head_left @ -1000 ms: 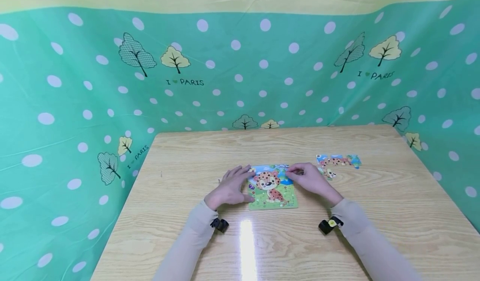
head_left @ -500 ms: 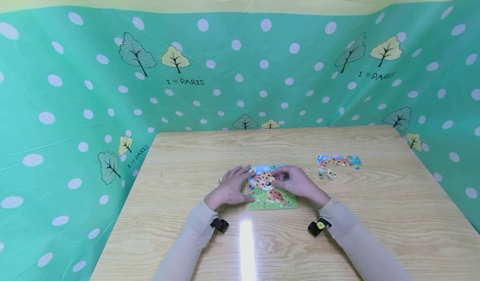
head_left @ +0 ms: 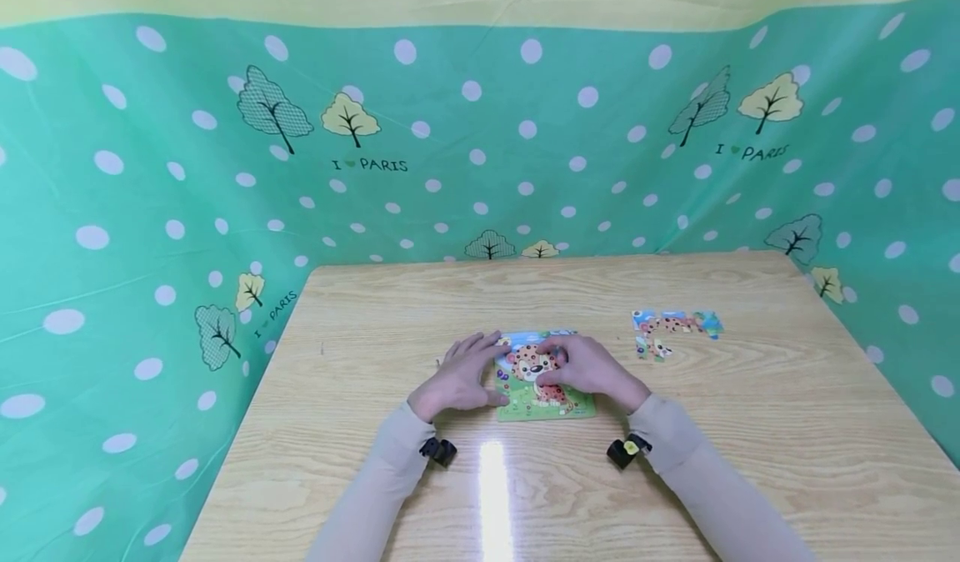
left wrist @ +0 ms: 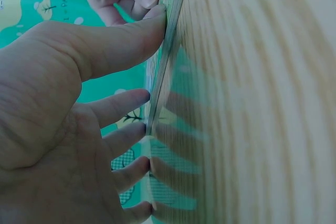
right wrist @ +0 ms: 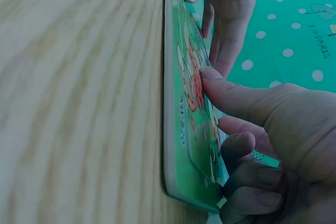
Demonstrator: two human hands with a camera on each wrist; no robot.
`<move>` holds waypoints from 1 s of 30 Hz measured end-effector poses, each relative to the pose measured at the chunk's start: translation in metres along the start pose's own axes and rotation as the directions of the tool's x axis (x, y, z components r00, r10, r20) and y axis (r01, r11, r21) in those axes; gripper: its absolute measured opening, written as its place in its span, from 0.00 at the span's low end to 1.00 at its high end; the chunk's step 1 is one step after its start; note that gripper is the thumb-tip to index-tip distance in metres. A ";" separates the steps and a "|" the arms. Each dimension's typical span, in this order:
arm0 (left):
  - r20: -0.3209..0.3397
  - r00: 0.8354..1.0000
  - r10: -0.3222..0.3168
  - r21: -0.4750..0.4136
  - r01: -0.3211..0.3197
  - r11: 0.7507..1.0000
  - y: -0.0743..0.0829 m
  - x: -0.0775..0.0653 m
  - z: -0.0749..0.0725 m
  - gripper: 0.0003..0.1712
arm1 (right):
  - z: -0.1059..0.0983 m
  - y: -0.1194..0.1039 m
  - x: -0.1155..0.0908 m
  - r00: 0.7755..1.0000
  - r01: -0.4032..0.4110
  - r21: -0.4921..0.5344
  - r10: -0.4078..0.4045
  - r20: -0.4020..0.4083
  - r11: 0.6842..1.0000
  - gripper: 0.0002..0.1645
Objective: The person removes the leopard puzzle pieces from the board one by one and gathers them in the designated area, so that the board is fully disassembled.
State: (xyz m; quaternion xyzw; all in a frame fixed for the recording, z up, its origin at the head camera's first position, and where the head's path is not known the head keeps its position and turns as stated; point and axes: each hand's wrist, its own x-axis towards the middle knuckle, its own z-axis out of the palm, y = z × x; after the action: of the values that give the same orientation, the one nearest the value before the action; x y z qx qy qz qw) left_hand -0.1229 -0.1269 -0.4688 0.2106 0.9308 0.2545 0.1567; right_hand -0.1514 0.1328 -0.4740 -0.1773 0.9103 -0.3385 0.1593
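on the pale wooden tabletop (head_left: 375, 312), a flat squarish multicoloured puzzle board (head_left: 521, 403). at its left edge, the left grip (head_left: 457, 378); over its right part, the right grip (head_left: 591, 368). right of the board and farther back, a group of flat multicoloured jigsaw pieces (head_left: 672, 324). behind the tabletop and at both sides, green white-dotted cloth (head_left: 450, 162).

A curtained-off recording booth, its building impossible to tell: a wood-grain worktop (head_left: 562, 495) stands with printed green cloth (head_left: 450, 174) hanging behind it and to either side of it, and wrist-worn cameras (head_left: 621, 454) show above it.
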 end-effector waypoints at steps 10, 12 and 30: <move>-0.002 1.000 -0.003 -0.016 0.003 1.000 0.001 -0.001 -0.001 0.53 | -0.006 -0.006 0.009 0.996 -0.036 0.068 0.031 0.084 0.997 0.30; -0.002 1.000 -0.004 -0.016 0.004 1.000 0.000 -0.001 0.000 0.53 | -0.006 -0.007 0.010 0.994 -0.051 0.086 0.043 0.097 0.995 0.29; -0.006 1.000 0.005 -0.011 -0.005 1.000 -0.001 0.000 0.000 0.53 | -0.005 -0.009 0.007 0.998 -0.015 0.067 0.012 0.054 0.998 0.33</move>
State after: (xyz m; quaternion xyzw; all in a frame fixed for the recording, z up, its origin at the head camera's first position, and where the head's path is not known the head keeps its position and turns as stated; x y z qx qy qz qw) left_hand -0.1236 -0.1276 -0.4695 0.2112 0.9293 0.2607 0.1546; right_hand -0.1576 0.1261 -0.4660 -0.1746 0.8949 -0.3632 0.1916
